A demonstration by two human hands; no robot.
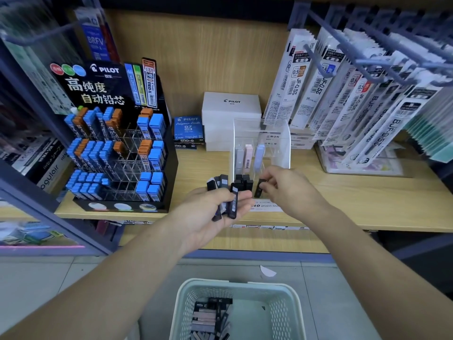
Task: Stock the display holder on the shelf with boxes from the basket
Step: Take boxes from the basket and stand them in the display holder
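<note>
Pinched between thumb and fingertips of the right hand (286,187) is one slim black box (259,188), tilted a little, right at the front of the clear holder (284,143). Whether it touches the holder I cannot tell from where I stand. The left hand (206,217) lies palm up just beside it, with thumb and loosely curled fingers round a fan of spare boxes (232,202), black like the first.

The holder stands on the wooden shelf (355,192). Its front row has a few stocked boxes (242,181), black and upright, and behind them stand pastel boxes (248,155) in grey, pink and lilac.

Down on the floor, below both arms, sits the pale green basket (282,288), with loose boxes (208,317) heaped at its left side.

To the left on the shelf is a black Pilot rack (117,153), partly filled with blue and orange lead cases. White cartons (230,106) are stacked behind the holder, and refill packs (343,99) hang on hooks to the right.
</note>
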